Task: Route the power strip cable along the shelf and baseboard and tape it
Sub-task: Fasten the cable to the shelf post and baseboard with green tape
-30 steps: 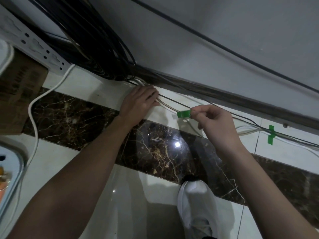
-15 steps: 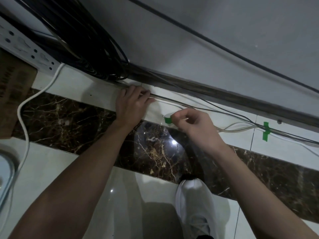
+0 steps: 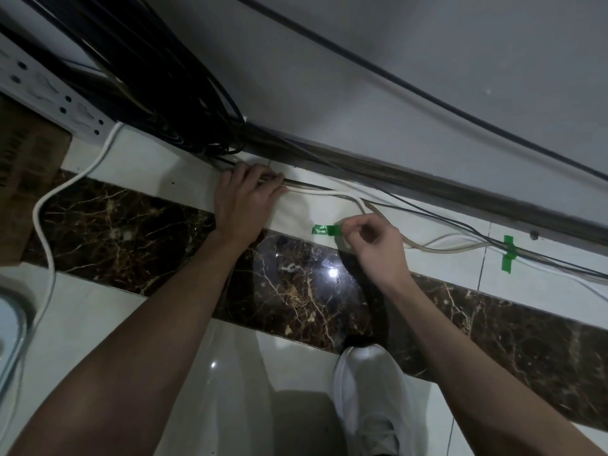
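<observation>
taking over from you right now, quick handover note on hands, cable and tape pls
Left hand: fingers laid flat, pressing the white cable down by the baseboard.
Right hand: pinches a green tape piece just below the cable's bend, not yet across it.
Done: one green tape strip already holds the cables further right.
Left: probably lay this piece over the cable between the hands, then tape on toward the power strip.

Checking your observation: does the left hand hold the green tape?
No, the right hand pinches the green tape; the left hand presses cables.
</observation>
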A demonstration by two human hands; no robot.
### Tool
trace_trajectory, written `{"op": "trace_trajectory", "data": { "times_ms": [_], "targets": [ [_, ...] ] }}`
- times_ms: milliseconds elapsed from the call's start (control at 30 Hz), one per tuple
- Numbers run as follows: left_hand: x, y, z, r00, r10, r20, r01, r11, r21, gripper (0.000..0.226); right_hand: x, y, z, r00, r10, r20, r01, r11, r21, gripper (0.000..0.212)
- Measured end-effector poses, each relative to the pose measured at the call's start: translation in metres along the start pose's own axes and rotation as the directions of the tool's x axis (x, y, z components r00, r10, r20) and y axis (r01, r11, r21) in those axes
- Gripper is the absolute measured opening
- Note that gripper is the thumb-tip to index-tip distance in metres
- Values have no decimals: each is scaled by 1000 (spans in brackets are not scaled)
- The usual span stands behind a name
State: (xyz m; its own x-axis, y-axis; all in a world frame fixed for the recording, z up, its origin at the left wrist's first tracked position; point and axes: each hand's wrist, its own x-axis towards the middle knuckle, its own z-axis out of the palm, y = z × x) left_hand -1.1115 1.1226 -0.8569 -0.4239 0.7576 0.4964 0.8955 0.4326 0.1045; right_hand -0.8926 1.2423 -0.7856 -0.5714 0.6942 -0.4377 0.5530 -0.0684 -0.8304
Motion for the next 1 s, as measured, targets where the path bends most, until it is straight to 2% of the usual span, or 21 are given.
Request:
{"op": "trace_trajectory", "data": {
  "times_ms": [167, 300, 467, 567, 633, 700, 767, 900, 1000],
  "targets": [
    [-3, -6, -5, 996, 81, 39, -81, 996, 22, 16, 13, -2, 0, 997, -72, -23, 71, 997, -37, 9],
    [-7, -6, -6, 996, 73, 41, -74, 997, 19, 16, 21, -3, -4, 998, -61, -20, 61, 998, -27, 16],
    [-10, -12, -2, 993, 35, 109, -33, 999, -16, 34, 15, -19, -8, 997, -21, 76, 20, 1000, 20, 18],
    [-6, -12, -2, 992, 1, 126, 5, 999, -49, 37, 10, -28, -9, 991, -8, 135, 20, 996, -89, 19],
    [-6, -12, -2, 993, -11, 115, 19, 997, -69, 37, 12, -28, -9, 998, -21, 53, 29, 989, -143, 21],
    [-7, -12, -1, 995, -14, 99, 23, 996, -84, 37, 11, -27, -11, 998, 32, -61, -40, 991, -125, 17],
    [-8, -12, 0, 996, -19, 88, 27, 995, -91, 37, 8, -20, -13, 986, 66, -153, -93, 980, -176, 15],
    [-10, -11, -1, 997, -33, 76, 41, 994, -99, 33, 6, -10, -11, 979, 161, -127, -186, 957, -221, 18],
    [-10, -10, -2, 997, -34, 75, 41, 994, -99, 32, 5, -4, -12, 973, 149, -179, -206, 906, -370, 18]
  ]
}}
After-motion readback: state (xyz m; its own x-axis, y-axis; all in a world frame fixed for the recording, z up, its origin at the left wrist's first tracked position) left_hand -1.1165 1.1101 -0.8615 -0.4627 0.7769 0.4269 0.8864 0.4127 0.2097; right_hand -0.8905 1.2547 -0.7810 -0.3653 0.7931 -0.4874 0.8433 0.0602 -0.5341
